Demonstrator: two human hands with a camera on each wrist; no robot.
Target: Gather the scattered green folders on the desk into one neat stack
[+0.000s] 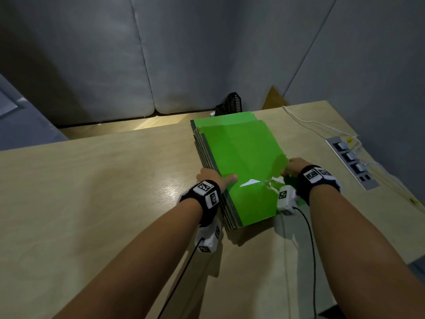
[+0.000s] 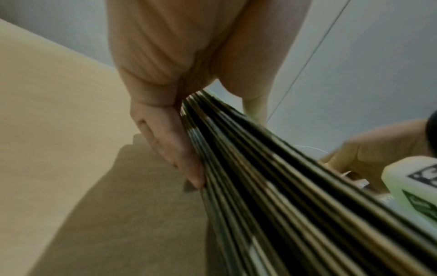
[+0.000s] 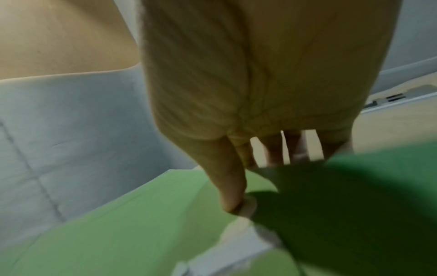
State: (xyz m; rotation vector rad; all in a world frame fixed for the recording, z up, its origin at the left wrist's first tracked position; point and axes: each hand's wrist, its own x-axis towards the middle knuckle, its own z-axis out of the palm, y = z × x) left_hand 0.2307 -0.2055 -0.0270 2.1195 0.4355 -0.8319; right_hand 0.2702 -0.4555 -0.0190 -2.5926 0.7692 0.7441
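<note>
A stack of green folders (image 1: 239,162) lies on the wooden desk (image 1: 96,180), right of centre, its layered edges (image 2: 272,186) facing left. My left hand (image 1: 212,177) grips the stack's left edge, thumb on the top cover and fingers (image 2: 172,149) under the spines. My right hand (image 1: 295,165) holds the right edge, where the top cover is torn and creased; its thumb (image 3: 230,186) presses on the green cover (image 3: 118,233) while the other fingers go below. The lowest folder (image 1: 225,117) sticks out at the far end.
A power strip (image 1: 351,162) with white plugs and cables is set into the desk to the right of the stack. A black mesh holder (image 1: 232,103) stands behind the desk's far edge. Grey padded panels (image 1: 161,54) form the wall. Bare desk spreads to the left.
</note>
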